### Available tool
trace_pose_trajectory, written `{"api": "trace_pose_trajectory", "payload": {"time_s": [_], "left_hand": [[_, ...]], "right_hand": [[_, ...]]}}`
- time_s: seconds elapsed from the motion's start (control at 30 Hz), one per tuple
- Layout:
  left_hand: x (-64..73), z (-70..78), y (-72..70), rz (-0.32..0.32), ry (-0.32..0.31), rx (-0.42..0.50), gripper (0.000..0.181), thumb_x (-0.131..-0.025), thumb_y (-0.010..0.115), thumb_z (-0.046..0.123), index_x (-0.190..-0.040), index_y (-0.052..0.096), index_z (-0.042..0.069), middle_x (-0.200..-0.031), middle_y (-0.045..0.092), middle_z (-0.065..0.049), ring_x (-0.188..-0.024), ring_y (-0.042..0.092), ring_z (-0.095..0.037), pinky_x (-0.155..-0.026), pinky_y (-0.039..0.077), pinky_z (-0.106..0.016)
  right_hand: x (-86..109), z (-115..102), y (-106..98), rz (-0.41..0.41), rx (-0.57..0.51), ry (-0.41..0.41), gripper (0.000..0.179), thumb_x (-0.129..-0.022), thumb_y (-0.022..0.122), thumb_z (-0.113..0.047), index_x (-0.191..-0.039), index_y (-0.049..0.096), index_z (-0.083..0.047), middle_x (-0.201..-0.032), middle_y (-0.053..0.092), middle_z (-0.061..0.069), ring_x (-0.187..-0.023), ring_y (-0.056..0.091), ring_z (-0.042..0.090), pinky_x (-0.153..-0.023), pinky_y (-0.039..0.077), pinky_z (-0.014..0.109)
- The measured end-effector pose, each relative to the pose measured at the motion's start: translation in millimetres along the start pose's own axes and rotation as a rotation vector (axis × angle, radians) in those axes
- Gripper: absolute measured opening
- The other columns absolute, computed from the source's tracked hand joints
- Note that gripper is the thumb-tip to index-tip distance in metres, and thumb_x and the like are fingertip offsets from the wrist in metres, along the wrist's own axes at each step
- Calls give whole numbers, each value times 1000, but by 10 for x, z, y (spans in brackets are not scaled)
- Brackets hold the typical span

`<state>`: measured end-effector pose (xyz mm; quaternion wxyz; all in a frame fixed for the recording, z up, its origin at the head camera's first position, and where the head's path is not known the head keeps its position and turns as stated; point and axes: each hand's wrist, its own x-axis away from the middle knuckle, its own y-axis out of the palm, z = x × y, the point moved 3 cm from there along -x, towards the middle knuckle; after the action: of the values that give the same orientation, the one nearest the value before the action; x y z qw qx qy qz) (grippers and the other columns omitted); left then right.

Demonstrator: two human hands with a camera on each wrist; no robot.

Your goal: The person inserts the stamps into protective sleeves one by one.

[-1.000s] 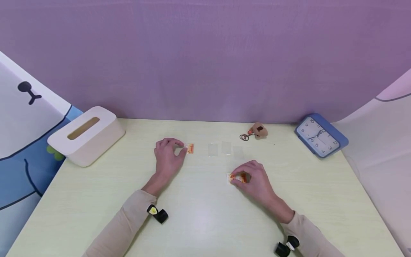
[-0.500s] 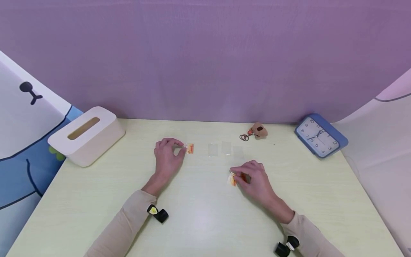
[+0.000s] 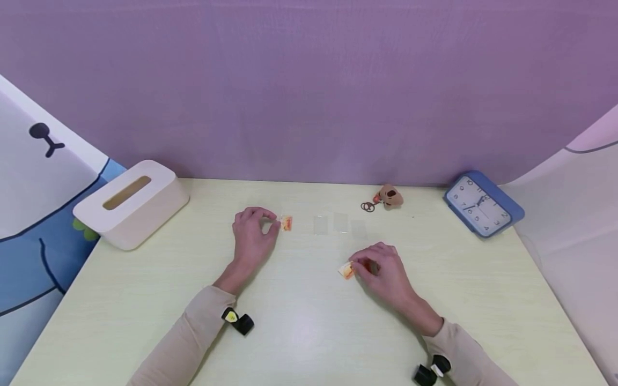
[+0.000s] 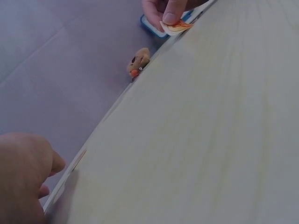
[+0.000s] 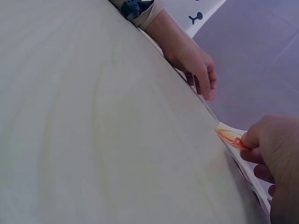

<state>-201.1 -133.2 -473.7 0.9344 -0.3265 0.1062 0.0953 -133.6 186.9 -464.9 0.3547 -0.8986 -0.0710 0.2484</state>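
Observation:
My right hand (image 3: pixel 383 271) pinches a small orange-and-white printed slip (image 3: pixel 346 270) between thumb and index finger, low over the table. The slip bends into a curve in the left wrist view (image 4: pixel 176 28), and its printed corner points away from the fingers in the right wrist view. Another small orange-and-white slip (image 3: pixel 287 223) lies flat farther back on the left. My left hand (image 3: pixel 252 238) rests beside it, thumb and index fingertips right at its left edge, fingers loosely bent. Between and behind the hands lie clear, see-through squares (image 3: pixel 321 225).
A white tissue box (image 3: pixel 137 203) stands at the back left of the pale table (image 3: pixel 289 332). At the back right are a brown animal-head keychain (image 3: pixel 391 196) and a blue clock (image 3: pixel 480 206). A purple cloth (image 3: pixel 309 96) hangs behind the table's far edge.
The right fingers have shifted on their slip, which has turned and now sticks out left and downward from the fingertips. The left hand has stayed nearly still beside its slip.

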Motion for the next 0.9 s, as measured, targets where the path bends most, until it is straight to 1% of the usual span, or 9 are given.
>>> {"api": "trace_pose_trajectory", "payload": {"time_s": [0.33, 0.43, 0.57, 0.7, 0.8, 0.9], "left_hand": [[41, 75, 18, -4, 17, 24, 14, -97, 83, 10, -108, 77, 4, -129, 69, -19, -130, 53, -45, -117, 31, -65], [61, 109, 36, 3, 35, 35, 14, -95, 84, 8, -107, 78, 4, -127, 70, -18, -129, 54, -44, -117, 32, -64], [99, 164, 105, 14, 82, 50, 13, -94, 85, 6, -105, 78, 5, -123, 71, -15, -125, 57, -43, -116, 34, -63], [128, 245, 207, -5, 131, 44, 11, -95, 85, 7, -104, 80, 5, -120, 71, -13, -123, 58, -41, -117, 33, -63], [134, 307, 277, -30, 146, 28, 9, -95, 85, 8, -104, 81, 6, -116, 71, -12, -123, 57, -40, -117, 33, -64], [130, 344, 334, -49, 138, 10, 12, -95, 85, 11, -106, 81, 6, -117, 70, -12, -125, 56, -40, -117, 32, -63]], "right_hand": [[3, -1, -4, 7, -16, 21, 20, -89, 90, 2, -95, 84, -16, -88, 77, -9, -82, 58, 11, -86, 37, 35], [3, 3, -3, 8, -26, 26, 21, -89, 91, 2, -94, 84, -17, -89, 78, -10, -83, 58, 11, -86, 37, 34], [4, 0, -3, 18, -53, 26, 23, -88, 91, 3, -93, 84, -18, -89, 78, -11, -83, 59, 12, -86, 36, 33], [9, 15, -10, 52, -95, 14, 20, -88, 91, 2, -93, 85, -17, -88, 79, -10, -81, 61, 15, -85, 37, 31], [17, 36, -15, 74, -126, 13, 10, -91, 91, -5, -93, 86, -14, -88, 80, -8, -80, 62, 17, -84, 37, 30], [22, 49, -19, 94, -161, 22, 8, -91, 92, -7, -93, 87, -12, -87, 80, -7, -78, 62, 19, -81, 37, 30]]}}
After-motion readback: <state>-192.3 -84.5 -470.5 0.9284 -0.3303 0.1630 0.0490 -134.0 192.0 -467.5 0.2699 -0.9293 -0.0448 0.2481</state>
